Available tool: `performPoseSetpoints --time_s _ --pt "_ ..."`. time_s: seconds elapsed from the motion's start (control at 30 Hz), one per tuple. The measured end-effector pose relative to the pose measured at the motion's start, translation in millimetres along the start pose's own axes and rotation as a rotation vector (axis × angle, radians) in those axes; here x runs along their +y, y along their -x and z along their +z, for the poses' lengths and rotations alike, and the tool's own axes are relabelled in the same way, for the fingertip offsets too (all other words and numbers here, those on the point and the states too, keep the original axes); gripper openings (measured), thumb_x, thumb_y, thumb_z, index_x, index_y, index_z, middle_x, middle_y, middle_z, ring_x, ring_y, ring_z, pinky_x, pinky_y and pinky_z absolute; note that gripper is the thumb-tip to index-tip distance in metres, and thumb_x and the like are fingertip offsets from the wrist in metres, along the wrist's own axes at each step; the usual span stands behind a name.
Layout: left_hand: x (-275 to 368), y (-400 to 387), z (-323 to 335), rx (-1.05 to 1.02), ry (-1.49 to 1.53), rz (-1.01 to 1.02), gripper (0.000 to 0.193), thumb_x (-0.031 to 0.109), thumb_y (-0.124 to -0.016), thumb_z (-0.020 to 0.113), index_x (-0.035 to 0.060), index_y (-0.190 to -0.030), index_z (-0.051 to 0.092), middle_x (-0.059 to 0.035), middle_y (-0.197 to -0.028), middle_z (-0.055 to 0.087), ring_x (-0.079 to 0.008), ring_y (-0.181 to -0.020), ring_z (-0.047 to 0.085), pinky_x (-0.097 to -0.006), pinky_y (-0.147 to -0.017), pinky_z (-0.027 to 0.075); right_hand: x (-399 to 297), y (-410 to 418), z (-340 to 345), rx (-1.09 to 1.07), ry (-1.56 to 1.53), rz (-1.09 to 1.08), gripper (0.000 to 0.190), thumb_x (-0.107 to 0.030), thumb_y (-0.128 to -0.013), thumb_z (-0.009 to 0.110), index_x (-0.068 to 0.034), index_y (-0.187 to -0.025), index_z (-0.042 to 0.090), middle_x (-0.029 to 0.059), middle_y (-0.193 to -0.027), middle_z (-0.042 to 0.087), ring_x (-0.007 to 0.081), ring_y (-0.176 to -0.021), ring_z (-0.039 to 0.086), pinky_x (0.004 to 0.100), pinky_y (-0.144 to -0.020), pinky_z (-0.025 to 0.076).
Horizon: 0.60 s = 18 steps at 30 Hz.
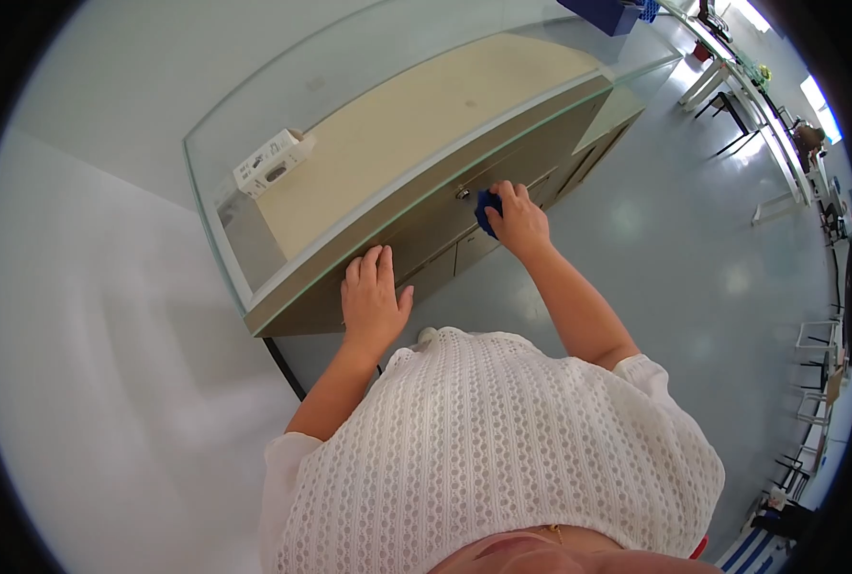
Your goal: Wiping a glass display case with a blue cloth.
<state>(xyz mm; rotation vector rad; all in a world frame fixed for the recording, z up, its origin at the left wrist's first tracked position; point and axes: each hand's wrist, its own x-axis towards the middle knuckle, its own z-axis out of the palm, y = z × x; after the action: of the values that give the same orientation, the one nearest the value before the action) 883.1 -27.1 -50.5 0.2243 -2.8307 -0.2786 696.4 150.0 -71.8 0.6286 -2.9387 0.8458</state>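
A glass display case [426, 161] with a pale shelf inside stands before me. My right hand [522, 219] grips a crumpled dark blue cloth [488, 213] at the front glass of the case. Just left of the cloth, a small round metal lock [463, 193] sits on that front. Further left, my left hand [375, 298] lies flat against the front glass below its top edge, with nothing in it and the thumb spread. Part of the cloth is hidden behind my right fingers.
Inside the case, at its left end, lies a white printed box [271, 163] with an open flap. A white wall [110, 323] adjoins the case on the left. A dark blue bin [605, 14] is beyond the far end. Tables and chairs [734, 125] line the right side of the grey floor [648, 251].
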Motion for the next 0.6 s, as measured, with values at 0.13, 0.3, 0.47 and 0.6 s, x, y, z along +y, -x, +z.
performPoseSetpoints --time_s 0.13,0.3,0.47,0.6 --pt "2 -2 -1 -0.005 0.014 -0.016 0.062 0.022 -0.070 0.067 0.0010 -0.124 0.045 -0.0118 -0.124 0.043 -0.0325 -0.110 0.040 -0.0424 -0.092 0.036 2 -9 15 -0.059 -0.089 -0.013 0.026 -0.026 -0.079 0.062 -0.009 -0.099 0.060 0.0108 -0.090 0.059 0.0290 -0.086 0.061 0.0396 -0.070 0.049" --pt "0 -1 3 0.004 0.033 -0.019 0.060 0.022 -0.069 0.067 0.0015 -0.122 0.047 -0.0121 -0.124 0.043 -0.0328 -0.111 0.039 -0.0428 -0.092 0.036 -12 -21 24 -0.087 -0.224 0.123 0.031 -0.031 -0.074 0.065 -0.008 -0.093 0.062 0.0091 -0.092 0.063 0.0267 -0.088 0.061 0.0380 -0.075 0.048" --pt "0 0 2 0.012 0.033 -0.009 0.061 0.022 -0.069 0.068 0.0019 -0.122 0.047 -0.0127 -0.126 0.042 -0.0329 -0.112 0.040 -0.0443 -0.091 0.037 -28 -23 22 -0.094 -0.201 0.268 0.032 -0.032 -0.070 0.064 -0.008 -0.090 0.060 0.0096 -0.090 0.064 0.0272 -0.088 0.061 0.0378 -0.075 0.048" --pt "1 0 1 0.019 0.032 0.003 0.060 0.022 -0.069 0.068 0.0025 -0.122 0.047 -0.0130 -0.126 0.042 -0.0331 -0.113 0.040 -0.0447 -0.091 0.036 -26 -21 28 -0.054 -0.219 0.258 0.031 -0.031 -0.069 0.063 -0.008 -0.089 0.059 0.0098 -0.089 0.064 0.0273 -0.087 0.061 0.0379 -0.075 0.048"
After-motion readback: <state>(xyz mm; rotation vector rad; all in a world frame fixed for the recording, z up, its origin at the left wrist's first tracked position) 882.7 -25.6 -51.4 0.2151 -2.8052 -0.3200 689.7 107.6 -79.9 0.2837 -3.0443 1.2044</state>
